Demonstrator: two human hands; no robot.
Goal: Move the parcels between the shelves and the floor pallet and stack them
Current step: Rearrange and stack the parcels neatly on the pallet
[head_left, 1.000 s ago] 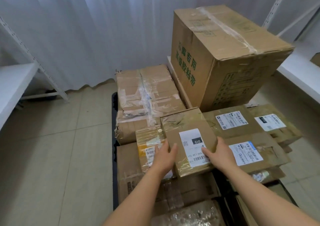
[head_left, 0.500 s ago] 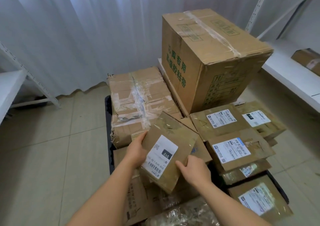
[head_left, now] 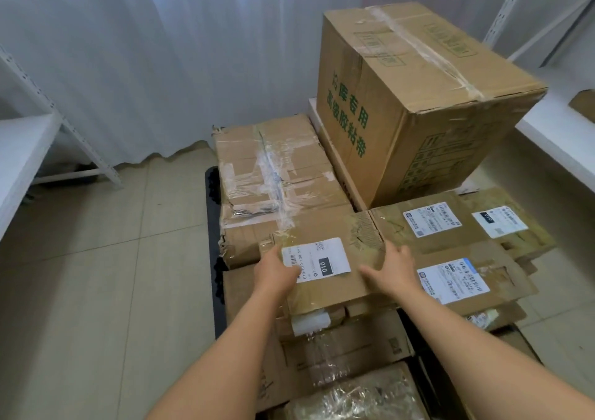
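Note:
A flat brown parcel [head_left: 351,249] with a white label marked 010 lies level on top of the stack at the front of the black floor pallet [head_left: 212,226]. My left hand [head_left: 277,271] grips its left edge, thumb lying over the label's corner. My right hand [head_left: 392,268] rests on its right part with the fingers spread. Under it sit more cardboard and plastic-wrapped parcels [head_left: 347,349].
A big box with green print [head_left: 418,97] stands at the back right, a heavily taped box [head_left: 273,175] at the back left. Labelled flat parcels [head_left: 450,278] lie to the right. White shelves flank the pallet, one on the left [head_left: 19,149] and one on the right [head_left: 553,130]. Tiled floor lies to the left.
The 010 parcel was lifted and tilted in both hands half a second ago; now it lies flat on the stack, turned a quarter round, and my right hand has moved onto its top.

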